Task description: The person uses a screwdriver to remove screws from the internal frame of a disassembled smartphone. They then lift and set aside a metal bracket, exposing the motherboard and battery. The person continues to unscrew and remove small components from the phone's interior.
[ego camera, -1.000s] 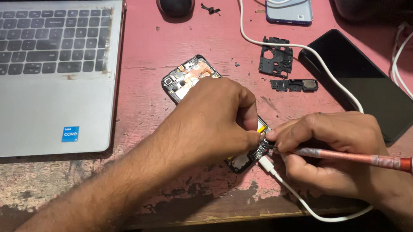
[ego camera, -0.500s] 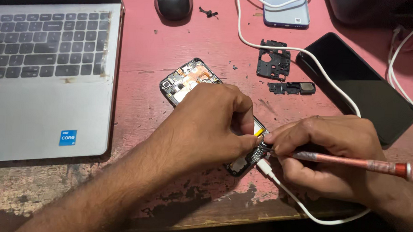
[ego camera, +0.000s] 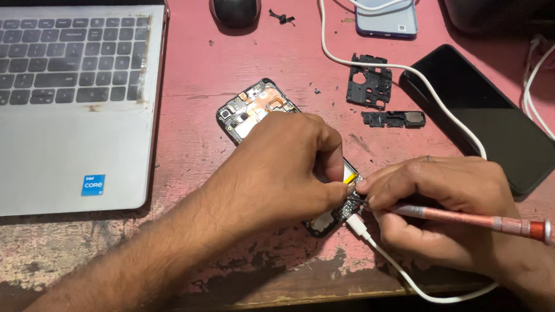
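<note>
An opened phone with its back removed lies diagonally on the pink table, its circuit boards bare. My left hand rests on the middle of the phone and pins it down, fingertips at its lower end. My right hand grips a thin pink and red screwdriver, whose tip sits at the phone's lower board. A white cable is plugged into the phone's bottom end. My left hand hides the phone's middle.
A silver laptop fills the left side. A black mouse and a pale blue phone lie at the far edge. Two black plastic phone parts and a black phone back panel lie right. The table's worn front edge is near.
Both hands stay on the phone's lower end. The view has shifted slightly, and the screwdriver's handle sits a little lower and further left.
</note>
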